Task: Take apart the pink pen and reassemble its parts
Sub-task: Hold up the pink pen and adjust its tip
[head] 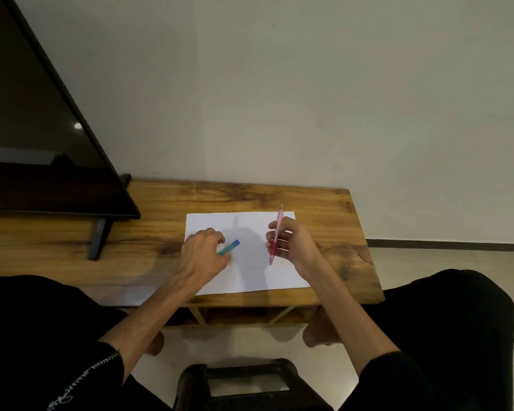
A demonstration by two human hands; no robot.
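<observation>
Pink plastic is what your right hand (291,243) has: the pink pen (276,235) stands nearly upright in a closed grip, its tip just above the sheet of paper (250,277) on the wooden table (131,241). It looks whole, nothing unscrewed yet. Expect it to be light and stiff, with a smooth barrel that may slip, and a darker red sleeve near the tip that should give better purchase. Take that sleeve end in one hand and the upper barrel in the other when you twist; any small inner parts would be easy to lose, so keep them over the paper. Your left hand (204,250) rests on the sheet, fingers closed on a green and blue pen (229,247) that you should set aside.
</observation>
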